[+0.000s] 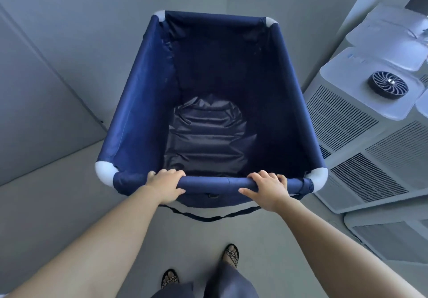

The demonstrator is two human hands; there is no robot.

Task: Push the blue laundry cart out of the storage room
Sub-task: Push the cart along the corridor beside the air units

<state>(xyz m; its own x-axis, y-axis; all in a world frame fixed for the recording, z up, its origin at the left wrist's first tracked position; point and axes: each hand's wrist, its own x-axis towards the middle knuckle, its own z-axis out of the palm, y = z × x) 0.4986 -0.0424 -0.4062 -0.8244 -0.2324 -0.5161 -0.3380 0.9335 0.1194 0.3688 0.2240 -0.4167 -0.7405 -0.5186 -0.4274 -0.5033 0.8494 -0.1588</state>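
The blue laundry cart [139,103] fills the middle of the view, a deep navy fabric bin on a frame with white corner joints. It holds nothing but its wrinkled fabric floor. My left hand [165,185] grips the near top rail on the left side. My right hand [266,190] grips the same rail on the right side. A dark strap hangs below the rail in front of my feet.
White slatted appliance units [361,149] stand close along the cart's right side, one with a round dark fan [388,85] on top. Grey walls close in ahead and on the left, with a door panel [34,117] at the left. The floor is grey.
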